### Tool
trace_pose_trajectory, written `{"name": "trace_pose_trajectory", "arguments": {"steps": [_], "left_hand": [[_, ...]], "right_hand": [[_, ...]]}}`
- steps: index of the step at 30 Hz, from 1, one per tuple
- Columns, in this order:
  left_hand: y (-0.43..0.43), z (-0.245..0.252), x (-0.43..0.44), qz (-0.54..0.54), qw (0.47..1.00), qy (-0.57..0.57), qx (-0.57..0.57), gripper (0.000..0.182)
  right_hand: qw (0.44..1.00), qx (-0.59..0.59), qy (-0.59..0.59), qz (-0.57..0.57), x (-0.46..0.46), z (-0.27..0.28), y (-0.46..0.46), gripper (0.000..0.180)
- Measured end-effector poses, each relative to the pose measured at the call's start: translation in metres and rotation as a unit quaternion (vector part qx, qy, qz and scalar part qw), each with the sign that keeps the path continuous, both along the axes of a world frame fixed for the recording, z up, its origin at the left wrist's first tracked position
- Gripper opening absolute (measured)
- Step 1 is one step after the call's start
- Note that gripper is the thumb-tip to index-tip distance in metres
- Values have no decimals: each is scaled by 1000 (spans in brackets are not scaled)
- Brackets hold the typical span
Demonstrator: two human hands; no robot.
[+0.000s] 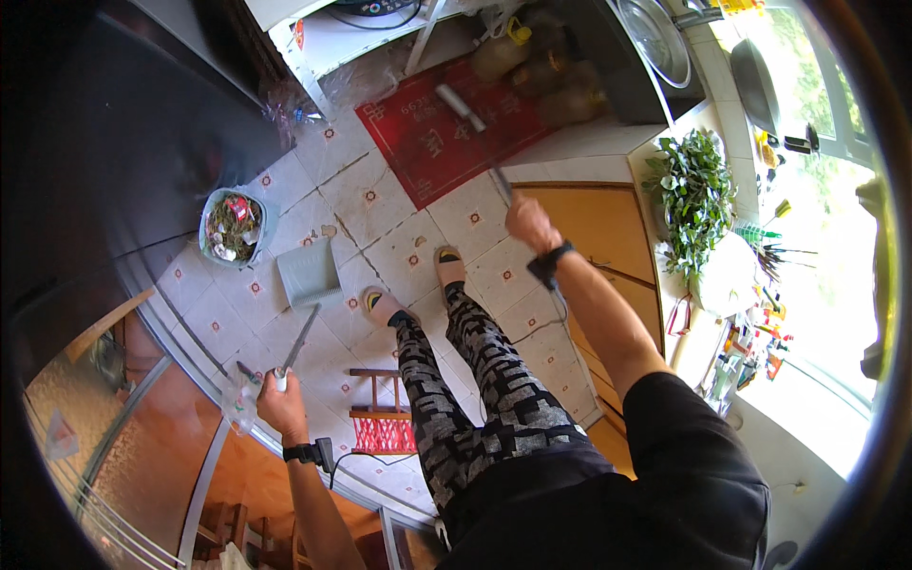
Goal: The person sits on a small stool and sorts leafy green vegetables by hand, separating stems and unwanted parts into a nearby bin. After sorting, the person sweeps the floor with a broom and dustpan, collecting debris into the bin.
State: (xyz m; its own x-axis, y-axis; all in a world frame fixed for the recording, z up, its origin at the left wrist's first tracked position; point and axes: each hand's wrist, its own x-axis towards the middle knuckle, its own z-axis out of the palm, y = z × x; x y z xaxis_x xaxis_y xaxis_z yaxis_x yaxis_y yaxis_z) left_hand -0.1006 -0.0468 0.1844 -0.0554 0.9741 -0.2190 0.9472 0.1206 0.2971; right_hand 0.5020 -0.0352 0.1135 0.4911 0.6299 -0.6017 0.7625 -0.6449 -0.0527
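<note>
My left hand (281,410) is closed around the white grip of a long-handled dustpan (311,274). Its light grey pan rests on the tiled floor, left of my feet. My right hand (531,224) is stretched forward and grips the dark handle of what appears to be a broom (459,107). The broom's pale head lies over a red floor mat (413,157) bearing printed characters; blur hides its bristles. Small tan scraps (328,231) lie on the tiles beyond the dustpan.
A waste bin (267,221) filled with plant scraps stands left, near a dark cabinet. Filled bags or jugs (548,71) crowd the mat's far right. Wooden cupboards (588,228) run along the right under a counter with leafy greens (695,192). A small folding stool (385,431) sits behind my feet.
</note>
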Motion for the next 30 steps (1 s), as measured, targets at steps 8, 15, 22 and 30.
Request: {"name": "trace_pose_trajectory", "arguments": {"steps": [8,15,22,30], "left_hand": [[1,-7,0,-17,999,34,23,24],[-2,-6,-4,3,1000,26,8,24],[-8,-3,-10,3,1000,22,6,22],[-31,11,-38,-34,999,-27,-30,23]], "right_hand": [[965,-16,-41,259,-59,-45,-43,41],[980,-26,186,72,-184,-1,-117,52],[984,-63,137,90,-173,31,-80,69],[945,93,38,312,-175,-53,0,36]]}}
